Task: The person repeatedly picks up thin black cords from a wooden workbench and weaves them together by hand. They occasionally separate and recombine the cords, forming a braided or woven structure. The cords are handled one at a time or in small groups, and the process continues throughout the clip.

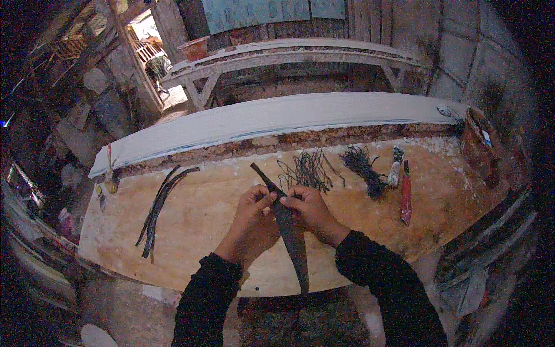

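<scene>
Over the middle of the wooden table, both hands pinch a long dark strip [291, 238] that tapers towards its far end. My left hand [252, 217] grips it from the left between thumb and fingers. From the other side, my right hand [312, 211] pinches it at almost the same spot. Below the hands the strip widens and hangs towards the table's near edge; its narrow tip sticks out beyond them. Just past my right hand lies a loose tangle of thin black cord [310, 172]. Several dark flat strips [161, 205] lie together on the left.
To the right lie a bundle of black cord [365, 168], a small black-and-white bundle [396, 166] and a red-handled knife [406, 199]. A brown container [481, 147] stands at the right end. A long white board [289, 114] runs along the far side, with a bench [300, 53] beyond.
</scene>
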Demonstrator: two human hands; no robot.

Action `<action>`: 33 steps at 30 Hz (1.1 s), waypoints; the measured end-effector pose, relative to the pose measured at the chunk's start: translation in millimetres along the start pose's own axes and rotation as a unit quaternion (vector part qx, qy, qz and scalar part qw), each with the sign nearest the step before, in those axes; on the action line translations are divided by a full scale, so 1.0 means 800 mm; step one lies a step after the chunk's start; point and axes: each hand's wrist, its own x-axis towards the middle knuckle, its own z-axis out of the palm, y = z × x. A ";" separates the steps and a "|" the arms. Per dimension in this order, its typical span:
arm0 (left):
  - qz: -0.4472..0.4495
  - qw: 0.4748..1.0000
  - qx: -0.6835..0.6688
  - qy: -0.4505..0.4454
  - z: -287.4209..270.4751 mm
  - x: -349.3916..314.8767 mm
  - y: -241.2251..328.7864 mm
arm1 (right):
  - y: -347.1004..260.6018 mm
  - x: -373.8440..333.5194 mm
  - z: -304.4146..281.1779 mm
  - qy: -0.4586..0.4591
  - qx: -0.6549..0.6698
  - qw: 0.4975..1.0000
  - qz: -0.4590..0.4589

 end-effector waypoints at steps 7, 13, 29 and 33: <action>-0.043 0.999 -0.016 0.020 0.055 -0.022 0.012 | 0.006 0.000 -0.001 0.094 -0.042 0.985 -0.138; -0.022 0.999 0.041 -0.019 0.036 -0.020 0.003 | -0.003 0.003 -0.009 0.079 -0.056 0.991 -0.090; -0.044 0.999 0.021 0.012 0.033 -0.014 0.011 | 0.005 -0.006 0.000 -0.008 -0.010 0.998 -0.062; -0.051 0.998 0.017 0.021 0.027 -0.011 0.012 | 0.001 -0.007 0.003 -0.006 -0.029 0.997 -0.064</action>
